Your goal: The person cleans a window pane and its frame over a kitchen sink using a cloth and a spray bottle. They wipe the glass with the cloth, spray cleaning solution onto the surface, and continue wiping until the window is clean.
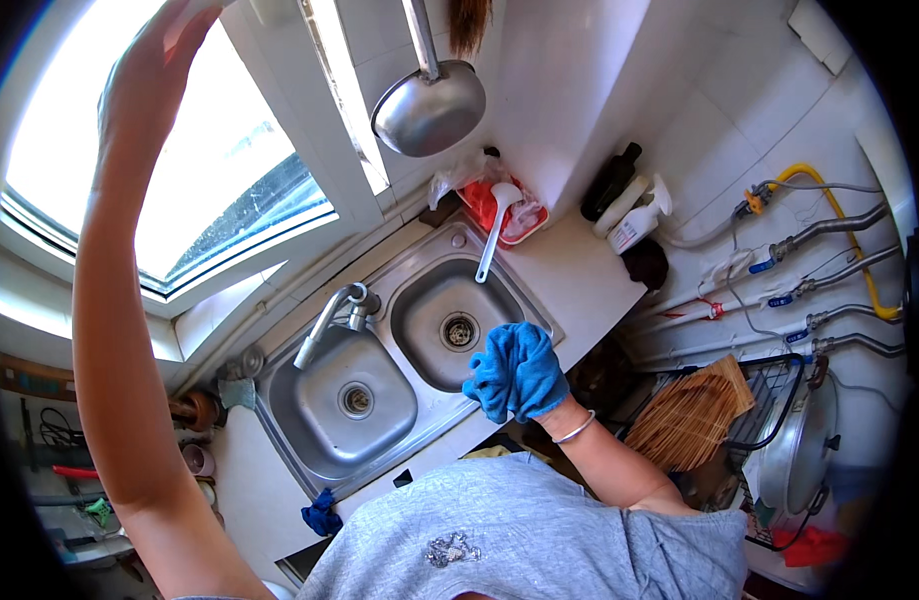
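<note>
My left arm reaches high beside the window (226, 187), and my left hand (150, 67) is near the top of the window frame. The fingers run past the picture's top edge, so what they touch is hidden. My right hand (561, 418), with a bangle at the wrist, is wrapped in a bunched blue cloth (515, 367). It is held above the front edge of a stainless steel double sink (392, 337). A swivel faucet (328, 322) points over the left basin.
A metal dipper (433, 109) hangs above the counter. A white ladle (495, 232) lies across a red basket (470, 199) behind the sink. Bottles (635, 221) stand at right, near pipes with valves (782, 300). A dark blue rag (322, 514) lies at the counter's front edge.
</note>
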Demonstrator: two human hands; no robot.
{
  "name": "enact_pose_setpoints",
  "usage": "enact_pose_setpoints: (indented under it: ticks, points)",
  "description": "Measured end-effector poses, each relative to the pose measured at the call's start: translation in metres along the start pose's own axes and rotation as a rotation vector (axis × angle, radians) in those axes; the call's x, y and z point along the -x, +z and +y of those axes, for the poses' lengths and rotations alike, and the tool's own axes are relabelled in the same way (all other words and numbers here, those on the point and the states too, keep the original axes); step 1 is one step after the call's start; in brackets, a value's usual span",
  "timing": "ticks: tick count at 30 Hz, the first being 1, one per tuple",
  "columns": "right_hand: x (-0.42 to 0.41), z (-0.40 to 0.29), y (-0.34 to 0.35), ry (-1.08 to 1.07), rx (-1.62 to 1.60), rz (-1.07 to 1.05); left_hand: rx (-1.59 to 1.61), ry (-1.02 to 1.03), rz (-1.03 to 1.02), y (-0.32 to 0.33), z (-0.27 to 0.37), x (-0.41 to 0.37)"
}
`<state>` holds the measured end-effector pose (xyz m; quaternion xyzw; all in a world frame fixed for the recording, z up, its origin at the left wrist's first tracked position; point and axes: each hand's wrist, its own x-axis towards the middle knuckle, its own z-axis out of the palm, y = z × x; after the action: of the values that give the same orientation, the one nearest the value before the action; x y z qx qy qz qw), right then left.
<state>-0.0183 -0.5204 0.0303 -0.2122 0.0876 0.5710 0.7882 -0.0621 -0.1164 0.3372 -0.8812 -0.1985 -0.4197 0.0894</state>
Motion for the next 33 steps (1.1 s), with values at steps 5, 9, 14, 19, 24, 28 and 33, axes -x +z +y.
enact_pose_setpoints:
  ticks: [5,9,14,19,24,28,33]
  points:
    - [-0.01,0.004,0.003,0.028,0.079,-0.005,-0.023,0.022,0.043,-0.047,0.012,0.046]
    - [-0.014,0.01,0.018,0.028,0.227,0.005,0.057,0.079,0.002,-0.092,0.025,0.076]
    - [-0.011,0.019,0.035,0.017,0.328,0.016,0.194,0.032,0.029,-0.124,0.047,0.106]
    - [-0.034,0.024,-0.007,0.062,0.398,-0.203,0.343,0.069,0.028,-0.145,0.064,0.11]
    - [-0.045,0.032,-0.006,0.163,0.37,-0.306,0.422,0.09,0.04,-0.146,0.061,0.112]
    - [-0.043,0.038,-0.002,0.193,0.279,-0.137,0.369,0.13,0.049,-0.138,0.063,0.102]
    - [-0.045,0.037,-0.002,0.234,0.568,-0.197,0.343,0.092,0.068,-0.124,0.07,0.084]
